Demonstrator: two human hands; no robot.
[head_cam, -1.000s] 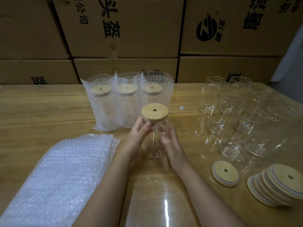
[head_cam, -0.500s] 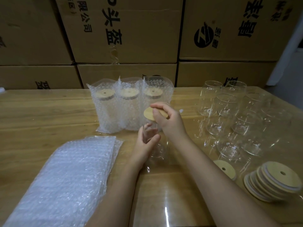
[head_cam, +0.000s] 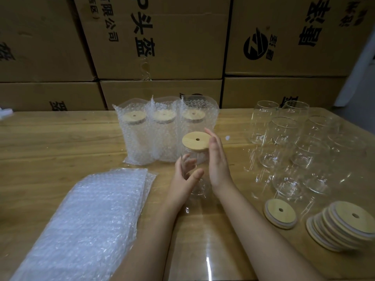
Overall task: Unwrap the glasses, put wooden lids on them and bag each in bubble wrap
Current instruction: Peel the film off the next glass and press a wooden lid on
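Your left hand (head_cam: 183, 179) grips the glass (head_cam: 199, 159), fingers curled round its far side and thumb in front. The glass stands upright on the tabletop (head_cam: 50, 142) just in front of three bagged glasses (head_cam: 162, 130), with a wooden lid (head_cam: 195, 140) on its mouth. Your right hand (head_cam: 218, 163) holds nothing, its fingers straight alongside the lid's right edge; bubble wrap bags (head_cam: 87, 220) lie to your left, bare glasses (head_cam: 294, 147) and stacked lids (head_cam: 345, 226) to your right.

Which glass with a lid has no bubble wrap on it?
The glass that the left hand holds, nearest the person. The other three lidded glasses behind it are bubble-wrapped.
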